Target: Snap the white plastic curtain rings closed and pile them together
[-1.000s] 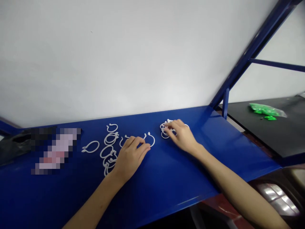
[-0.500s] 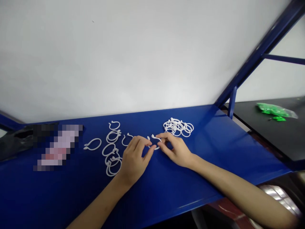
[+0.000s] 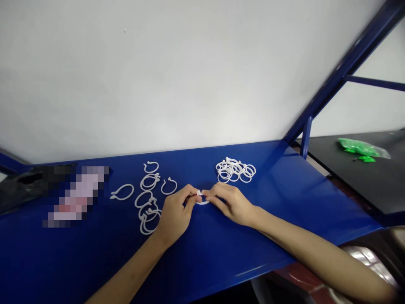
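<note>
1. A plain pale wall (image 3: 158,84) rises behind a glossy blue table (image 3: 215,253).
2. A blue beam (image 3: 338,76) slants up at right; beyond it stands a black table (image 3: 373,181).
3. Soft light brightens the wall's lower middle.
4. A dark red surface (image 3: 295,275) shows below.

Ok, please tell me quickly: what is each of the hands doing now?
Left hand: closed, pinching a white ring at its clasp end.
Right hand: closed, fingertips on the same white ring.

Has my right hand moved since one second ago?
Yes. Against the slanted beam, the right hand has moved left and nearer you, from the pile of white rings to a ring at the left hand.
</note>
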### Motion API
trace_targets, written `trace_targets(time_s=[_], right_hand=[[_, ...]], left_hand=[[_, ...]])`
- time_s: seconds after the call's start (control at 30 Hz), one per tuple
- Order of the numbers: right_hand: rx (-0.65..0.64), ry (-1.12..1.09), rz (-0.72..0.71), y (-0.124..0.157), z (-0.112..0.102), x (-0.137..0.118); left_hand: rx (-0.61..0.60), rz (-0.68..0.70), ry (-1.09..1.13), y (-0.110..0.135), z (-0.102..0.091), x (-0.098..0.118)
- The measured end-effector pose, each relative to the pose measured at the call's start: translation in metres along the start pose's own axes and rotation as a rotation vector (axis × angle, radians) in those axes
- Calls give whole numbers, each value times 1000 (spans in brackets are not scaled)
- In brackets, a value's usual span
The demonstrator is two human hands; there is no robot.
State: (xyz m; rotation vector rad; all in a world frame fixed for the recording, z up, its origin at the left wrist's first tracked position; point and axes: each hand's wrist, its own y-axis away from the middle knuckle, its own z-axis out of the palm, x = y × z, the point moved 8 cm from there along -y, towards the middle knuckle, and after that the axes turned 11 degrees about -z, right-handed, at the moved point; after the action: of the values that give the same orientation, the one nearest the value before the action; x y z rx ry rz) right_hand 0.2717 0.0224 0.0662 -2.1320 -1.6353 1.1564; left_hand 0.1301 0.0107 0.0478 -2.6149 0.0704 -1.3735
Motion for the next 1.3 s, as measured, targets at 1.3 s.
trace_targets(time_s=[1.3], right_hand=[[127, 494, 185, 2, -50, 33]], left_hand=[[87, -151, 25, -12, -30, -6]])
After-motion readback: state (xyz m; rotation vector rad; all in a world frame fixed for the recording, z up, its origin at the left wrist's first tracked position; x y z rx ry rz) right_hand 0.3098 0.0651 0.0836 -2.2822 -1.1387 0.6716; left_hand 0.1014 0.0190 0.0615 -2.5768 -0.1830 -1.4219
